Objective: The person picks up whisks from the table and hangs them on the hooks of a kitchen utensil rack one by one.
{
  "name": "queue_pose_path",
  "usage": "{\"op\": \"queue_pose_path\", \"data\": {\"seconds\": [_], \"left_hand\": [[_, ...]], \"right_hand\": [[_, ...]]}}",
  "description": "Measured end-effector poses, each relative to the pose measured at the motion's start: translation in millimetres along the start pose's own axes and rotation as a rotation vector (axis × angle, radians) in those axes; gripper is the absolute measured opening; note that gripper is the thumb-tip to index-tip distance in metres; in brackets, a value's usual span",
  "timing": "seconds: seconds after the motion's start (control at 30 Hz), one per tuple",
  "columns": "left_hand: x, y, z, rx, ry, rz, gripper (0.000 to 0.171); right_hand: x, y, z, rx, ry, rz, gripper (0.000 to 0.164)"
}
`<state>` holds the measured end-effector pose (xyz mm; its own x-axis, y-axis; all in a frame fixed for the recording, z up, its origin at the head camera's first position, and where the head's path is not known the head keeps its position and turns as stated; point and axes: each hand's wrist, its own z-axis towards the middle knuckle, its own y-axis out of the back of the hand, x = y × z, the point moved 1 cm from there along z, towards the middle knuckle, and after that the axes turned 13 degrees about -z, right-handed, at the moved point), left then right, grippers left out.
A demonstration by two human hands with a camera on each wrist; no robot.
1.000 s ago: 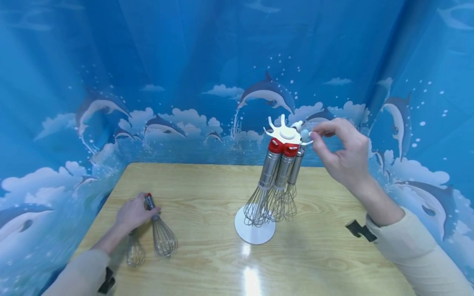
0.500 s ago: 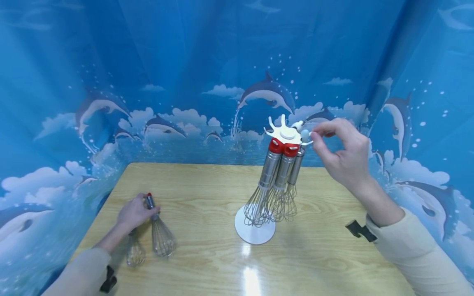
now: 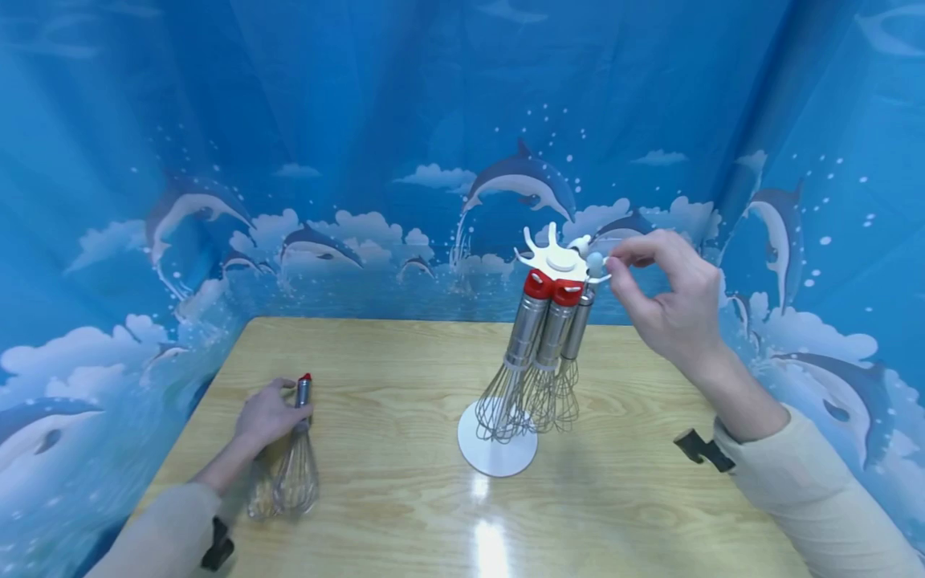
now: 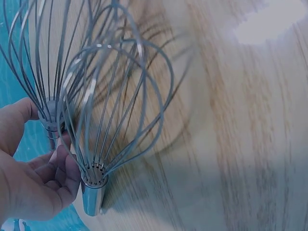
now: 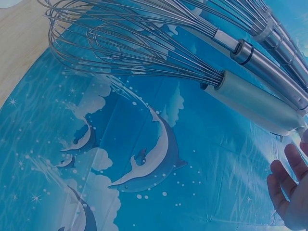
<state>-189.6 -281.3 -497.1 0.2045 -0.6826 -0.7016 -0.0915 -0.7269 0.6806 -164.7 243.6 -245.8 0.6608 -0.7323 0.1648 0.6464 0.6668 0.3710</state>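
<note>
My left hand point(image 3: 266, 415) holds a wire whisk point(image 3: 303, 391) with a steel handle and red end low over the left side of the table. In the left wrist view, thumb and fingers close round its neck. A second, smaller whisk point(image 4: 93, 198) lies beside the hand, near the backs of its fingers. At the centre stands a white rack point(image 3: 538, 258) with curved hooks and several hanging whisks. My right hand point(image 3: 675, 297) pinches the end of a whisk with a pale blue handle point(image 5: 260, 100) at a right-hand hook. Most of that whisk is hidden in the head view.
Two red-ended whisks point(image 3: 529, 325) hang at the rack's front, with a steel-handled one point(image 3: 576, 329) to their right. The rack's round white base point(image 3: 499, 464) rests on the wooden table point(image 3: 390, 385). A blue dolphin-print curtain point(image 3: 405, 120) surrounds the table's back and sides.
My left hand has shifted slightly right, and its whisk has turned, so the wire end has swung left over the smaller whisk and the red end right. The right hand and rack stay still.
</note>
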Motion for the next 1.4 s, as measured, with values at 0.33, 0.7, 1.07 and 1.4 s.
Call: {"op": "queue_pose_path", "data": {"seconds": [0.33, 0.7, 1.07, 1.4], "left_hand": [[-6.9, -1.7, -3.8, -0.035, -0.052, -0.031, 0.072], [-15.5, -5.5, -3.9, -0.082, -0.121, 0.034, 0.069], [-24.9, -5.9, -4.7, -0.108, -0.127, 0.018, 0.067], [-38.4, -2.8, -8.0, -0.128, -0.125, 0.016, 0.068]], "right_hand": [[0, 1, 0, -0.001, -0.007, -0.002, 0.021], [1, 1, 0, 0.008, -0.008, -0.005, 0.021], [1, 1, 0, 0.004, -0.009, -0.003, 0.021], [2, 1, 1, 0.026, -0.003, -0.011, 0.02]]}}
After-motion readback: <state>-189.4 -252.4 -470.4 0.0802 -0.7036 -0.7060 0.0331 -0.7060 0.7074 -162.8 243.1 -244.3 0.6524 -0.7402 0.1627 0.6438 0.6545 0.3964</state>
